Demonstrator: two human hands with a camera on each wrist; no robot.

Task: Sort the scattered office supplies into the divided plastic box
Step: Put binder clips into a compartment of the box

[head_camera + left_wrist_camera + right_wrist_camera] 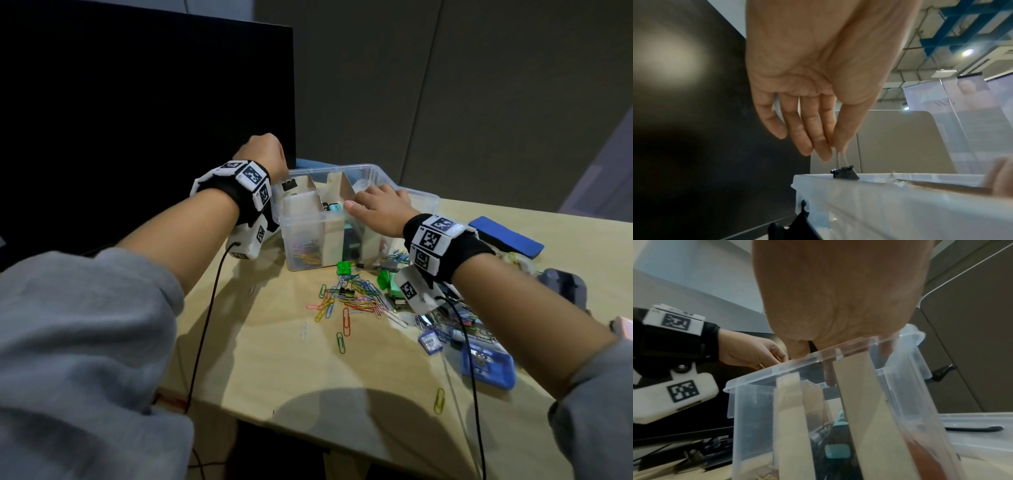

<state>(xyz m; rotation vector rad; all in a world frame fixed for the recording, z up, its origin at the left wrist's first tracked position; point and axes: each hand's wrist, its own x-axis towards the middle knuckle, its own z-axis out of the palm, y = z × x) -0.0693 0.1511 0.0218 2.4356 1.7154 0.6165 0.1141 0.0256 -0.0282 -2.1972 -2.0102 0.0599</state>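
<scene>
Your left hand (818, 78) pinches the wire handles of a black binder clip (844, 173) between thumb and fingertips, right at the far left corner rim of the clear plastic box (390, 180). Your right hand (380, 205) rests on the box with fingers relaxed, their tips hidden inside. Cardboard dividers (863, 402) split the box. No writing is legible. Coloured paper clips (346, 298) lie scattered on the pale wooden counter (274, 359).

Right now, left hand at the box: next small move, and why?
Probably let go: the left hand pinches the wire handles of a small black binder clip hanging at the rim of the clear plastic divided box, so it should drop inside.
</scene>
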